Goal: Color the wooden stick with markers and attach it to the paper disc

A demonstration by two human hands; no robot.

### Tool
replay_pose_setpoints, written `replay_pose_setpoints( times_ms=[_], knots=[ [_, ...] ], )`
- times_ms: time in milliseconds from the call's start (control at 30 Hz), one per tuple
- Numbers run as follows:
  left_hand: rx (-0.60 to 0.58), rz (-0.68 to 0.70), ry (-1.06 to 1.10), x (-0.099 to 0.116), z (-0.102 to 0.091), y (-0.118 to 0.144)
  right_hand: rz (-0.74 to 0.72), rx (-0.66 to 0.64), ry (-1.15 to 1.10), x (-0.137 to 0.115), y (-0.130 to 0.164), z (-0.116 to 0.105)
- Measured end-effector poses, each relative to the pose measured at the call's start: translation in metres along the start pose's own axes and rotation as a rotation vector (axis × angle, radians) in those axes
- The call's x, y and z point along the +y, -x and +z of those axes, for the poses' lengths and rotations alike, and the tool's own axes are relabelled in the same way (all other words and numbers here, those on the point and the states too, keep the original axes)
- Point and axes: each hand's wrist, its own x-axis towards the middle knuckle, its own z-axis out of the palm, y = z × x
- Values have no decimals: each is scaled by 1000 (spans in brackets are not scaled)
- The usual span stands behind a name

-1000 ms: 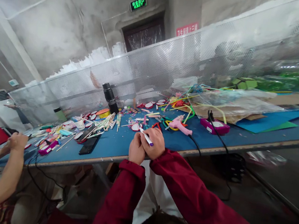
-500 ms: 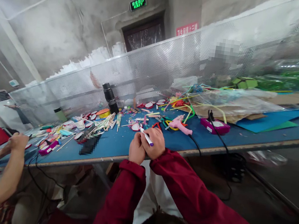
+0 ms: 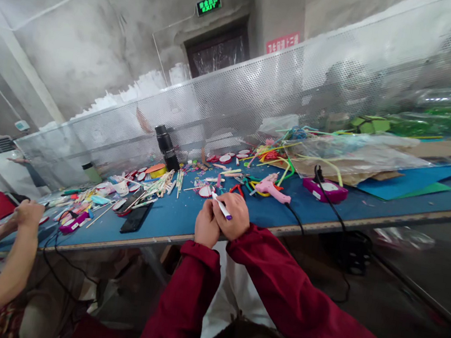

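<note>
My right hand (image 3: pixel 233 213) is closed around a white marker (image 3: pixel 223 208) with a purple end, its purple end slanting down toward me. Pressed against it is my left hand (image 3: pixel 206 224), fingers curled in; what they hold, if anything, is hidden. Just beyond my fingertips a white disc with a red edge (image 3: pixel 205 191) shows; I cannot tell whether it is touched or lies on the table. A pink glue gun (image 3: pixel 272 188) rests on the blue table (image 3: pixel 184 215), right of my hands.
Left of my hands lie a black phone (image 3: pixel 135 219) and a heap of paper sticks (image 3: pixel 159 186). A black bottle (image 3: pixel 166 146) stands behind. At right are a purple box (image 3: pixel 324 190) with a cable and blue sheets (image 3: pixel 410 182). A co-worker's hands (image 3: pixel 28 213) are far left.
Almost nothing has moved. Both hands and the marker keep their place; the view has shifted only very slightly.
</note>
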Motion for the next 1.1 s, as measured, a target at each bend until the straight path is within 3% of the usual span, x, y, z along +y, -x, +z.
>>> replay_pose_setpoints(
  times_ms=[1100],
  knots=[
    [2, -20, 30, 3, -1, 1, 40, 3, 29, 0, 0, 0]
  ],
)
